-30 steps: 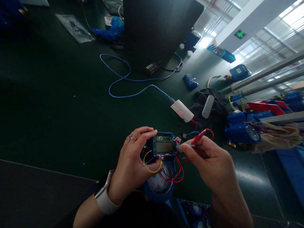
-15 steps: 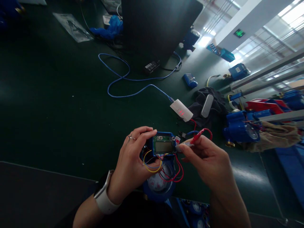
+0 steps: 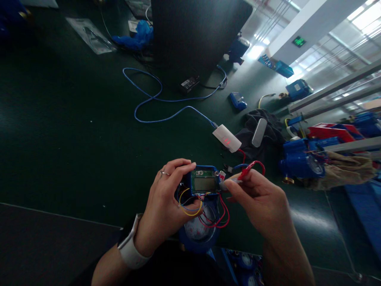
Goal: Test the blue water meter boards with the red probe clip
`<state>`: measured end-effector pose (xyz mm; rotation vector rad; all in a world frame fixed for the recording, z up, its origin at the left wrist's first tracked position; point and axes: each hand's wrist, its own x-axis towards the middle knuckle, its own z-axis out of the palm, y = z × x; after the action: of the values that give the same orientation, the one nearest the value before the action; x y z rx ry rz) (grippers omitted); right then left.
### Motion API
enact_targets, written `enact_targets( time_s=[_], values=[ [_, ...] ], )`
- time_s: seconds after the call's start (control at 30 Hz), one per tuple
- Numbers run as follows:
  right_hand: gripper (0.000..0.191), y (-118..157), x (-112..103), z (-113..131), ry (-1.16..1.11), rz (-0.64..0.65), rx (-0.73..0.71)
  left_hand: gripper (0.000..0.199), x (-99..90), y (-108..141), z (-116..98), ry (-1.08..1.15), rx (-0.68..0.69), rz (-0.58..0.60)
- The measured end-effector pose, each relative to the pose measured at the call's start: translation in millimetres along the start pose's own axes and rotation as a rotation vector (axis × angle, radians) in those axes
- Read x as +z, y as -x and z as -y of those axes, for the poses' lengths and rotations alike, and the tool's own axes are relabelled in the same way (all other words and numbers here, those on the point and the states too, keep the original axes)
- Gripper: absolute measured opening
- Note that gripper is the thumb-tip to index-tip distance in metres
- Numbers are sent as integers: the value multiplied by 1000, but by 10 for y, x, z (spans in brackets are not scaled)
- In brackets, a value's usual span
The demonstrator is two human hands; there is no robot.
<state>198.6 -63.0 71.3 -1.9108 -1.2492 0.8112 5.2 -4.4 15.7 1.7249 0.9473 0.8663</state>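
Observation:
My left hand [image 3: 168, 194] grips the left side of a blue meter housing [image 3: 205, 167] that holds a green circuit board and a grey display [image 3: 204, 184]. Yellow, red and black wires [image 3: 224, 220] loop out below the board. Under it sits a round blue water meter [image 3: 198, 232] with a clear face. Between thumb and fingers, my right hand [image 3: 257, 198] pinches a pale connector [image 3: 236, 180] with a red cable [image 3: 253, 166], held against the housing's right edge. My fingers partly hide the connector, so I cannot tell if it is plugged in.
A white box with red lit digits [image 3: 228, 138] lies ahead, joined to a long blue cable [image 3: 160, 120]. Right of it are a dark cloth [image 3: 248, 133] with a grey bar-shaped device [image 3: 260, 133] and another blue meter [image 3: 303, 163]. A black panel [image 3: 196, 35] stands behind.
Both hands, the housing and the connector stay practically where they were. Only a very slight shift of the whole view shows.

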Motion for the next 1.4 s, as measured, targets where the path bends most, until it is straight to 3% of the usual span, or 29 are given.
enact_targets(
  time_s=[0.3,0.7,1.4],
  values=[
    [18,36,-47,43,-9,-39,-17,57,2,-3,-1,19,13,-15],
    [14,-1,-7,0,37,1,-67,57,2,-8,-9,12,7,-7],
    [12,33,9,-8,10,-11,-20,57,6,-10,-7,7,8,-2]
  ],
)
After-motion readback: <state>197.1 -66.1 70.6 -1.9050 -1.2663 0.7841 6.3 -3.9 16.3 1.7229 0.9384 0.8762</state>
